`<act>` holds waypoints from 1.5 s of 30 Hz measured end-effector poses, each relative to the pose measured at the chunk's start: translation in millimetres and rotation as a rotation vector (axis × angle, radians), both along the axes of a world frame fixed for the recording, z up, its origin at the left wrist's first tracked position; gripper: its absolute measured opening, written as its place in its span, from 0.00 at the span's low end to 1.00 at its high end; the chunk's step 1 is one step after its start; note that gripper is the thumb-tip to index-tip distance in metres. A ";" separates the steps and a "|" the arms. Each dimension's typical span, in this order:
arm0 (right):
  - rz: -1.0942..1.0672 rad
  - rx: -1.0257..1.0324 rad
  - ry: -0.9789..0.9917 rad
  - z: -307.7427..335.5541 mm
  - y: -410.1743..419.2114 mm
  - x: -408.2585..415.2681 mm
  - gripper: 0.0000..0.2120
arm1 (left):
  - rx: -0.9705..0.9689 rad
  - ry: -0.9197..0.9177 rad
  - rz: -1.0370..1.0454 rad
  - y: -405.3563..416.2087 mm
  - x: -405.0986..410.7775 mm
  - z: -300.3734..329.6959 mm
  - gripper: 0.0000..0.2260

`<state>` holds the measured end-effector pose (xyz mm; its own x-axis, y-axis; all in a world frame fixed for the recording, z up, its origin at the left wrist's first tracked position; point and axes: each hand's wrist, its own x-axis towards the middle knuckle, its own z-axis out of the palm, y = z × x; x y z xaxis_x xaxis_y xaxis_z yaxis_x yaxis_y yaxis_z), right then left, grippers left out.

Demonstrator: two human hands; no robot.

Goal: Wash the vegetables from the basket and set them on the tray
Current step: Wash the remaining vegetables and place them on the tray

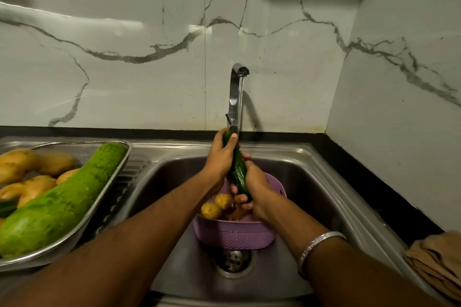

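A dark green cucumber (239, 166) stands almost upright under the running tap (237, 97). My left hand (220, 154) grips its upper end and my right hand (253, 188) grips its lower end. Directly below them a purple basket (234, 234) sits in the steel sink (174, 182), with two yellow potatoes (217, 205) inside. On the left drainboard a steel mesh tray (109, 179) holds a large light green gourd (64, 199), several potatoes (32, 164) and a dark green piece at its left edge.
The sink drain (234, 259) lies just in front of the basket. A folded tan cloth (439, 259) rests on the black counter at the right. Marble wall panels close in the back and right side.
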<state>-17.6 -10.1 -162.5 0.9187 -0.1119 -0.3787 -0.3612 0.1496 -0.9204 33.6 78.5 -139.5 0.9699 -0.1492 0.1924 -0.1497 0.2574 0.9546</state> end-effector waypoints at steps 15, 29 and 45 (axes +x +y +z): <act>-0.166 -0.310 0.000 -25.5 -13.2 15.9 0.28 | -0.262 0.205 -0.028 -12.2 2.4 2.5 0.19; -0.201 0.262 -0.125 1.8 22.4 13.3 0.19 | 0.181 -0.064 0.068 -1.1 -9.3 4.8 0.24; 0.011 -0.168 -0.113 0.1 -2.8 6.2 0.13 | 0.227 -0.203 0.148 7.1 -7.1 -13.0 0.23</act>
